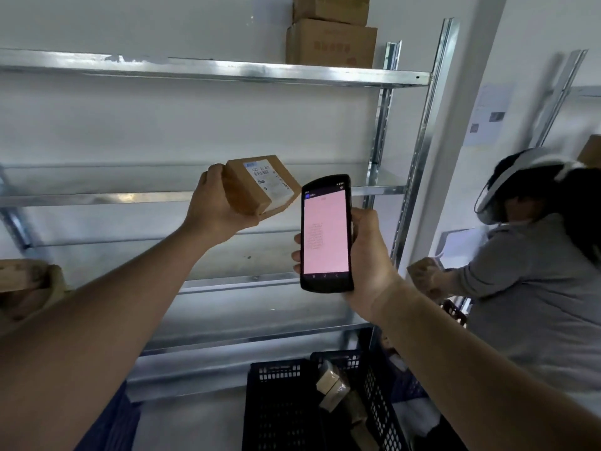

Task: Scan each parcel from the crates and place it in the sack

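My left hand (216,208) grips a small brown cardboard parcel (260,185) from below, raised in front of the metal shelving, its white shipping label facing up and toward me. My right hand (364,255) holds a black handheld scanner (326,232) upright just right of the parcel; its screen glows pink. Below, a black plastic crate (279,402) holds a few more brown parcels (333,384). No sack is in view.
Galvanised metal shelves (227,71) fill the wall ahead, with stacked cardboard boxes (331,40) on the top shelf. Another person in a grey shirt (536,288) stands at right, handling a parcel. A brown box (22,275) sits at the left edge.
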